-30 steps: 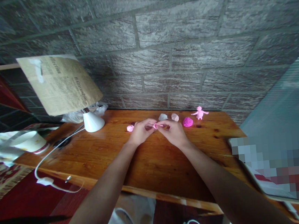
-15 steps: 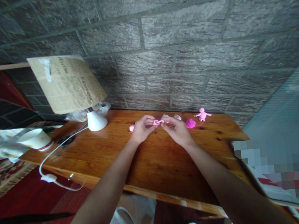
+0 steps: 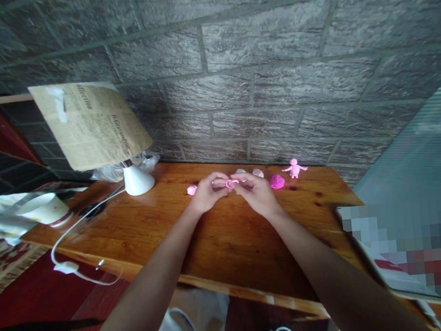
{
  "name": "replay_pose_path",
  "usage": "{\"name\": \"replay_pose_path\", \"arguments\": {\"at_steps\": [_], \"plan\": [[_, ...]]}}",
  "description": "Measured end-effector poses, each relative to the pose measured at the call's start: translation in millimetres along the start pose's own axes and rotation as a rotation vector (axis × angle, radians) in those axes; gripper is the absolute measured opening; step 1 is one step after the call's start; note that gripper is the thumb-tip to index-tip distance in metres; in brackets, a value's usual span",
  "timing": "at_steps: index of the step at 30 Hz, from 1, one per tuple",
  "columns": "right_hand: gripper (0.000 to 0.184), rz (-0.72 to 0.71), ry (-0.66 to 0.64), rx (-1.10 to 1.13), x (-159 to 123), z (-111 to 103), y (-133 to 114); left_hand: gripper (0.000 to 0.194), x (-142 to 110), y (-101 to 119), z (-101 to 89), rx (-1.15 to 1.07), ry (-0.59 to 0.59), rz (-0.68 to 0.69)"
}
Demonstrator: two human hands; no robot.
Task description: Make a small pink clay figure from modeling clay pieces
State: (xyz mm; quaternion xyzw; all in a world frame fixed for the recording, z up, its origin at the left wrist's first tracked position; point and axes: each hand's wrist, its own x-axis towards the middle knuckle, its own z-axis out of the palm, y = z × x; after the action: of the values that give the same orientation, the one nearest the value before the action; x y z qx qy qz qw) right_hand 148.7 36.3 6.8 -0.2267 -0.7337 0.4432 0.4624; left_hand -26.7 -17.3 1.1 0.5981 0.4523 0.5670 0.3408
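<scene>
Between my fingertips is a small piece of pink modelling clay (image 3: 230,183), bent into a curl. My left hand (image 3: 209,193) pinches it from the left, and my right hand (image 3: 256,192) pinches it from the right. Fingers hide part of the piece. Just left of my left hand lies a light pink lump of clay (image 3: 192,190). Beyond my right hand are a whitish lump (image 3: 240,171), partly covered, and a pale pink lump (image 3: 258,173). A bright pink lump (image 3: 277,181) sits to their right, and a little pink clay figure (image 3: 294,168) with arms spread stands farther right.
On the wooden table (image 3: 243,246) a lamp (image 3: 139,179) with a newsprint shade stands back left, its white cord (image 3: 81,224) crossing the tabletop. A paper cup (image 3: 45,209) is at the left end. A blurred-out flat object (image 3: 394,253) lies at right. A stone-block wall (image 3: 222,98) rises behind.
The curl of pink clay was stretched out between my hands half a second ago; now my hands are closer together and it is more tightly bent. The view shifted slightly.
</scene>
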Motion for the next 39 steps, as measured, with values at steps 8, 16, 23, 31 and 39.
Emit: {"name": "replay_pose_path", "arguments": {"at_steps": [8,16,23,31,39], "plan": [[0.028,0.003,0.045,0.011,1.1,-0.2,-0.2,0.043,0.6,-1.7,0.6,-0.067,-0.010,-0.011],[0.024,-0.009,0.088,0.007,1.3,-0.1,1.5,0.039,-0.1,-2.8,1.6,-0.004,0.011,0.001],[0.025,0.021,0.114,-0.013,2.0,-0.9,5.2,0.038,-0.6,-0.9,1.9,0.021,-0.003,0.001],[0.026,0.046,0.094,-0.020,2.0,-1.7,6.1,0.036,-0.6,-1.9,2.8,0.037,-0.014,0.004],[0.034,0.074,0.141,-0.010,1.4,-1.2,1.5,0.042,-0.2,1.3,0.5,-0.060,0.006,-0.047]]}}
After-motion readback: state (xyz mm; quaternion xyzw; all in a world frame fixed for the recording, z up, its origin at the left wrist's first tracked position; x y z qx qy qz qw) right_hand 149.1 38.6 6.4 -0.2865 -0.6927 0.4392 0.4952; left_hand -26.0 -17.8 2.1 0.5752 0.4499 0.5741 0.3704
